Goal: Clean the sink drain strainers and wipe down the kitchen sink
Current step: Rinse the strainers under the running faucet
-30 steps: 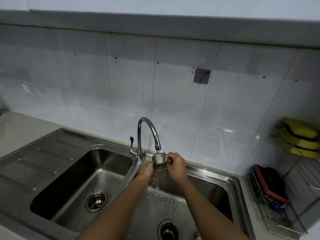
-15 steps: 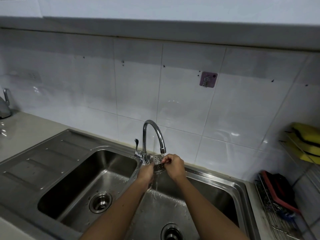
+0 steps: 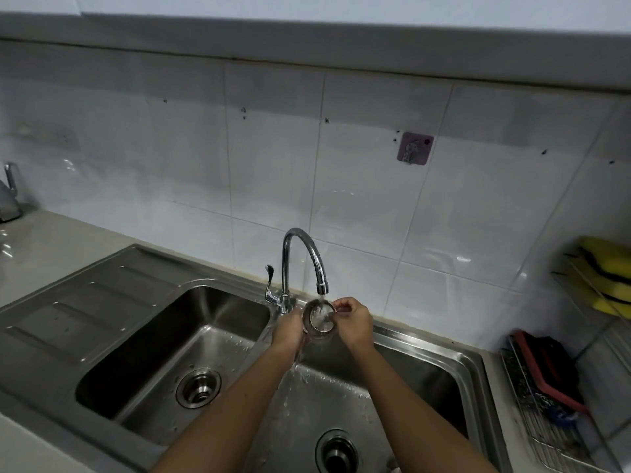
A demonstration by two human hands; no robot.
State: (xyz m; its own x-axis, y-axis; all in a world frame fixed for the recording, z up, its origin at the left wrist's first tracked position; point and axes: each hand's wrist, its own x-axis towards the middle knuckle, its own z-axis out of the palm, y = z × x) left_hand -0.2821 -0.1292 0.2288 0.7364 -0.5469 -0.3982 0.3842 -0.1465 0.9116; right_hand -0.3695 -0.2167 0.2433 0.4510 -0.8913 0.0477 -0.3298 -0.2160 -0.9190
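Holding strainer [image 3: 320,319] btwn both hands' grip, under tap [image 3: 309,257]

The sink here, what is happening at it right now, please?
A person is rinsing a metal drain strainer under the running faucet, over the right basin of the double sink. The left hand and the right hand hold it from either side, its open side turned up toward the camera, and water runs off below it. The left basin has its drain fitting in place. Sponges sit on a rack at the right.
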